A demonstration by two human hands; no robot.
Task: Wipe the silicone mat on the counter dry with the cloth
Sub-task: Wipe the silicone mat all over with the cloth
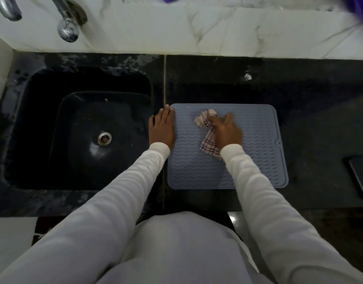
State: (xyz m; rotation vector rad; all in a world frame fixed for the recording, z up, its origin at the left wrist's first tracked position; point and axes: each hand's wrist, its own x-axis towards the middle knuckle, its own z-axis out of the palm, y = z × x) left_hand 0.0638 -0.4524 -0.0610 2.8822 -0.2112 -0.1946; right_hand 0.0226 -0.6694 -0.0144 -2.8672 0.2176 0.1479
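A grey-blue silicone mat (248, 160) with wavy ridges lies flat on the black worktop (311, 111), just right of the seam beside the dark sink (84, 130). The left hand (162, 128) rests flat, fingers straight and released, along the mat's left edge near its far corner. The right hand (226, 130) presses down on a checked cloth (207, 132), its grip curled over the crumpled fabric on the far-left part of the mat; one end of the cloth trails toward the near side under the white sleeve (258, 181). A dark phone (359, 176) lies well apart at the right.
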